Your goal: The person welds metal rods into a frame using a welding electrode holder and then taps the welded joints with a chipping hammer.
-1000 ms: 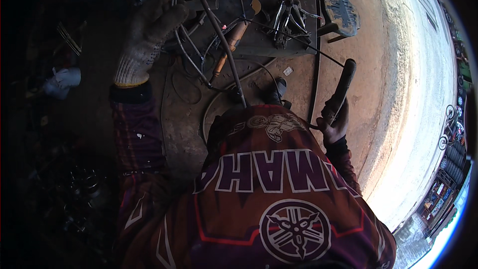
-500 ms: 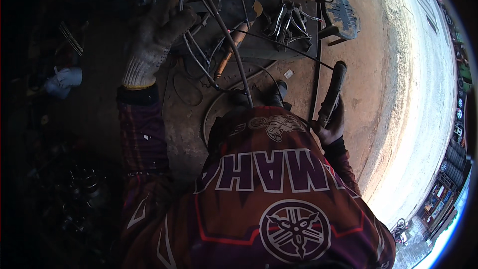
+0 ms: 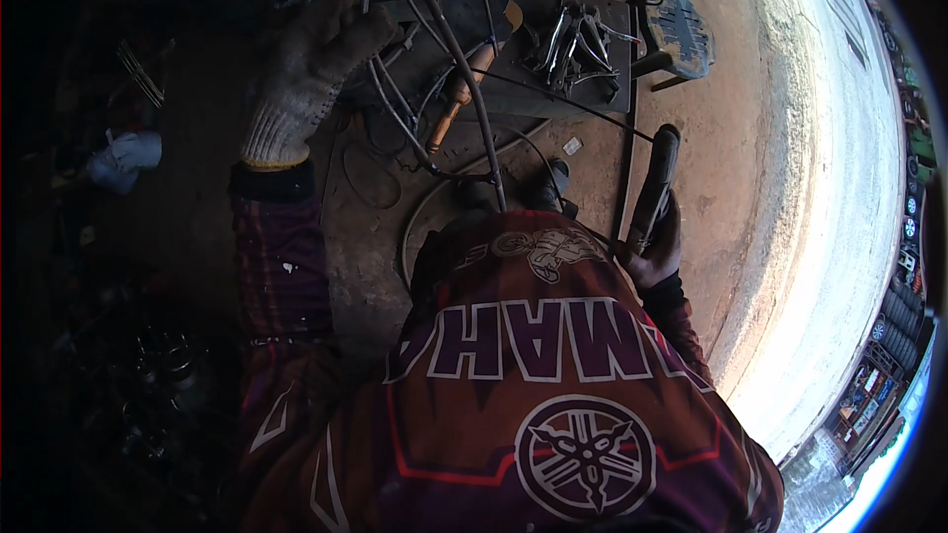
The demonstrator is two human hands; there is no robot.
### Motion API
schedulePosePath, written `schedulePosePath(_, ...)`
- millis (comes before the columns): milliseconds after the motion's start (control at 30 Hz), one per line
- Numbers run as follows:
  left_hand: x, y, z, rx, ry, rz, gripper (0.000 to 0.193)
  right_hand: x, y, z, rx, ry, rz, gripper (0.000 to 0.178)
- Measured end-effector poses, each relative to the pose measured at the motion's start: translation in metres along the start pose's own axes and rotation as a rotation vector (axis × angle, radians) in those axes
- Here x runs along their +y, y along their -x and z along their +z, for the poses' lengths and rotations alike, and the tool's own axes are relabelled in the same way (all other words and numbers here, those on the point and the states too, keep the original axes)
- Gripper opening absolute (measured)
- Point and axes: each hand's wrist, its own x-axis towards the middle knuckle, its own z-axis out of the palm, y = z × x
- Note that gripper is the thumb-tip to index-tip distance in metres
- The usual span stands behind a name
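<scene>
Rod (image 3: 654, 188) (dark, slightly tapered) stands tilted in right hand (image 3: 654, 249).

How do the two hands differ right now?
The left hand wears a pale knit glove; the right hand is bare. The left hand reaches up to the bent metal rods; the right hand, lower down beside the body, grips a dark electrode holder. Both arms wear maroon sleeves.

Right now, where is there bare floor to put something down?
Free: the reddish floor right of the right hand, below the small stool. Crowded: bent rods and metal scraps by the gloved left hand.
</scene>
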Motion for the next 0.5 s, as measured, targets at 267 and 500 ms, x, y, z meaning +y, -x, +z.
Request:
schedulePosePath(267, 0.001, 0.003, 0.005, -0.013, 0.153, 0.096, 0.032, -0.001, -0.001, 0.001, -0.006, -0.008, 0.013, 0.107)
schedulePosePath(500, 0.001, 0.002, -0.002, -0.059, -0.089, 0.05, 0.032, -0.001, -0.003, -0.001, -0.005, 0.082, 0.019, 0.107)
